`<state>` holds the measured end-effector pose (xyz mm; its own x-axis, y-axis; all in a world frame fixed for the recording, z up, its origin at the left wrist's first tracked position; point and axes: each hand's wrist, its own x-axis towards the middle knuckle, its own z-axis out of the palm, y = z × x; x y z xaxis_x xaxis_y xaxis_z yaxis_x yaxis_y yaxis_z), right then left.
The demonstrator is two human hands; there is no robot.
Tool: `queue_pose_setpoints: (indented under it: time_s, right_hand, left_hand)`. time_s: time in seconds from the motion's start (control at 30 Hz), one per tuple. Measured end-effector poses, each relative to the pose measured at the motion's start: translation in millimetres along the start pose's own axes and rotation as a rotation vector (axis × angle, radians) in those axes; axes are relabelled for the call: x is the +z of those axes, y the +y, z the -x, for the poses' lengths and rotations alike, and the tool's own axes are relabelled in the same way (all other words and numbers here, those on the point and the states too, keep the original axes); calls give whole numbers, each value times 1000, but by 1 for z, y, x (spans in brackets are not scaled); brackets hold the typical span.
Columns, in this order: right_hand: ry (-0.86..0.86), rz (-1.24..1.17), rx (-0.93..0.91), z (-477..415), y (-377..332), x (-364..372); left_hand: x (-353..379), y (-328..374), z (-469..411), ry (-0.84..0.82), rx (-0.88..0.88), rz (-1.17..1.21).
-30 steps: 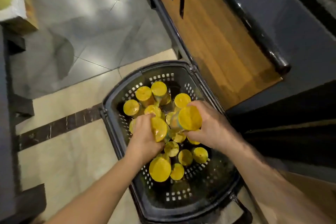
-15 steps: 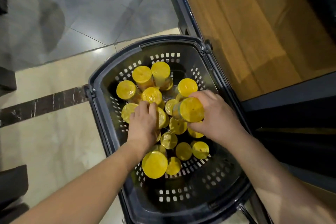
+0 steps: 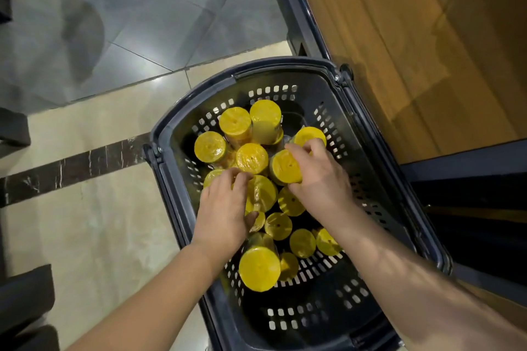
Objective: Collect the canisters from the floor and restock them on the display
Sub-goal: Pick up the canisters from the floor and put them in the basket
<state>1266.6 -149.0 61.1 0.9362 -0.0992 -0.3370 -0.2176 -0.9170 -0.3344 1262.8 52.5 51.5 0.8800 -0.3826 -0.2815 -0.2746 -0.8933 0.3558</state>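
One canister (image 3: 285,167) in the right hand (image 3: 320,181), another canister (image 3: 263,194) in the left hand (image 3: 224,215).

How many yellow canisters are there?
15 canisters, all in the basket: five far, one in left hand, one in right hand, one under left fingers, seven near. Others may hide beneath.

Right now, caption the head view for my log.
Left hand grips a yellow-lidded canister, right hand a second canister, inside the dark basket.
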Motion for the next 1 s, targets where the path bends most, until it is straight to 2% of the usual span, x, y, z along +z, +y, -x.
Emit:
queue_pose_setpoints:
  time_s: [0.2,0.4,0.5,0.67,0.73,1.0]
  right_hand:
    - [-105,23,43,-2,-4,20]
    - [-76,36,20,5,-6,0]
    - [33,-17,34,11,-13,-38]
    - [372,-325,-1,47,-17,-122]
    - [463,-343,-25,70,-19,-163]
    - [644,-347,-90,163,-52,-310]
  left_hand:
    - [-20,-9,5,39,-25,75]
    - [-55,-8,9,93,-11,128]
    - [-88,0,12,126,3,169]
    - [-162,35,22,163,83,200]
    - [-198,58,30,205,130,212]
    - [-334,164,61,263,417,151]
